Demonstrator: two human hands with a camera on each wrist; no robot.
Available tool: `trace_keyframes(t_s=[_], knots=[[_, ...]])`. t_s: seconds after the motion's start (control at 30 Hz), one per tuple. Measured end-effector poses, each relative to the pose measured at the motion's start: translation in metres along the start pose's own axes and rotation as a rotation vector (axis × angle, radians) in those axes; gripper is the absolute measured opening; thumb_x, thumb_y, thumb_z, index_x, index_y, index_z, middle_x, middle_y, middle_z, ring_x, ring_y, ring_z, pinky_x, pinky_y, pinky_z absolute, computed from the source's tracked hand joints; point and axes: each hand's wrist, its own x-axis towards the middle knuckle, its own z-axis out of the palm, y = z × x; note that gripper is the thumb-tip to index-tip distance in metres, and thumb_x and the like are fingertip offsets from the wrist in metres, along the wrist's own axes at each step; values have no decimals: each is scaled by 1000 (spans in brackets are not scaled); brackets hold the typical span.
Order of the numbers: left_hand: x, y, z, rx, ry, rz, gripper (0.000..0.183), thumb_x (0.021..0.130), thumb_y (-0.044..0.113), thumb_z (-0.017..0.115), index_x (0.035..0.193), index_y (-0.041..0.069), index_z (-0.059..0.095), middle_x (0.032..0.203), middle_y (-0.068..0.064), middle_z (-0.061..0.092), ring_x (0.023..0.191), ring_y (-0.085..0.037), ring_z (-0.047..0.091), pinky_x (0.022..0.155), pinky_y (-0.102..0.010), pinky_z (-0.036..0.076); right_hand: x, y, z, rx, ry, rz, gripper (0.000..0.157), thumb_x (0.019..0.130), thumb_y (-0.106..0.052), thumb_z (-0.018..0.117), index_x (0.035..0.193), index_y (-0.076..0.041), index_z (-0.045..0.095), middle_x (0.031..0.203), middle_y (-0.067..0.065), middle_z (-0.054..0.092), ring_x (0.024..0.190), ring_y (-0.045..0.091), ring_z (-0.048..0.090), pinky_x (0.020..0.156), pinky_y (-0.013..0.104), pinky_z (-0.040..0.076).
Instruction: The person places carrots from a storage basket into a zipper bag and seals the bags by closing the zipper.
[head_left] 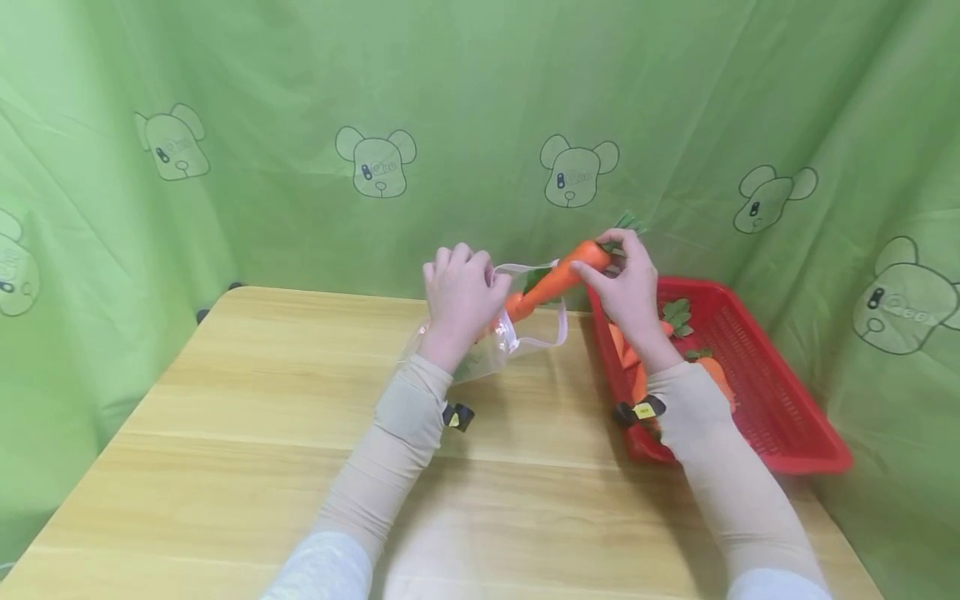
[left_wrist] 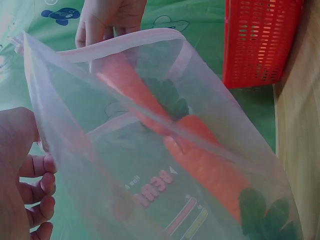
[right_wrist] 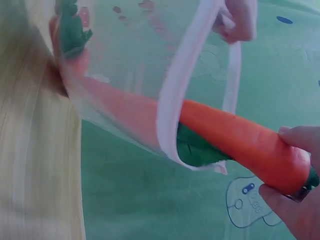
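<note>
The left grip (head_left: pixel 461 279) pinches the bag (head_left: pixel 480 362), the right grip (head_left: pixel 628 277) holds the carrot (head_left: pixel 564 273) — a straight tip-first slide, clear of the rim (right_wrist: pixel 172 100), looks safest.

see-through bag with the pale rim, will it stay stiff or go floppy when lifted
The bag will probably flop, since it looks thin and see-through. Its pale rim seems thicker, so it may keep some curve. The carrot deeper inside could make the lower end sag.
</note>
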Motion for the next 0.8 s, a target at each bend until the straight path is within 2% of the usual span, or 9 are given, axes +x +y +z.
trace_keyframes(t_s=[0.1,0.17,0.3,0.4,0.43,0.5,0.6,0.7,0.8], knots=[[0,0,1,-1,2,0,22,88,38,53,74,22,52,88,4,51,91,-18,42,83,-37,35,-2,0,7,24,-4,-56,45,79,-12,79,116,0,54,110,-1,50,111,26,64,86,18,53],[0,-1,1,-1,4,1,22,88,38,53,74,22,52,88,4,51,92,-18,42,83,-37,35,-3,1,11,35,-14,-95,42,80,-10,78,114,1,57,108,1,51,111,23,63,86,17,52],[1,-1,0,-1,-3,-2,22,88,38,53,74,22,52,89,4,52,92,-18,42,84,-37,36,-6,3,15,-56,-31,-181,35,81,-13,77,113,-4,64,107,9,61,100,14,57,80,12,45],[2,-2,-2,-2,-7,-9,22,88,38,53,74,21,52,89,3,52,93,-18,42,84,-37,36,-8,5,14,-148,-66,-203,35,82,-16,77,116,-12,67,104,13,62,91,19,51,71,21,38],[2,-2,-4,-2,-7,-11,22,89,38,53,74,21,52,89,3,52,93,-18,42,84,-37,36,-8,6,13,-163,-88,-194,36,83,-17,76,117,-14,67,104,13,60,90,19,52,71,22,40],[2,-2,-5,-6,-6,-16,23,89,39,53,74,21,52,89,3,52,93,-19,42,84,-38,36,-10,6,13,-163,-131,-174,42,82,-16,77,122,-15,65,106,15,57,95,22,56,79,25,49],[3,-3,-6,-9,-8,-26,24,89,39,54,73,21,51,89,3,52,93,-19,42,85,-38,35,-12,8,12,-185,-174,-158,56,81,-14,77,133,-18,57,109,18,52,102,27,57,88,40,55],[3,-4,-6,-14,-13,-30,23,88,38,54,73,21,51,90,3,53,93,-19,42,85,-38,35,-13,8,11,-214,-195,-164,72,79,-13,79,142,-19,44,117,21,51,106,31,55,85,48,54],[3,-4,-6,-15,-10,-32,22,88,37,54,73,21,51,90,3,53,93,-19,43,85,-38,35,-13,9,9,-227,-211,-154,80,78,-14,80,144,-18,35,122,19,51,104,31,57,81,45,54]])
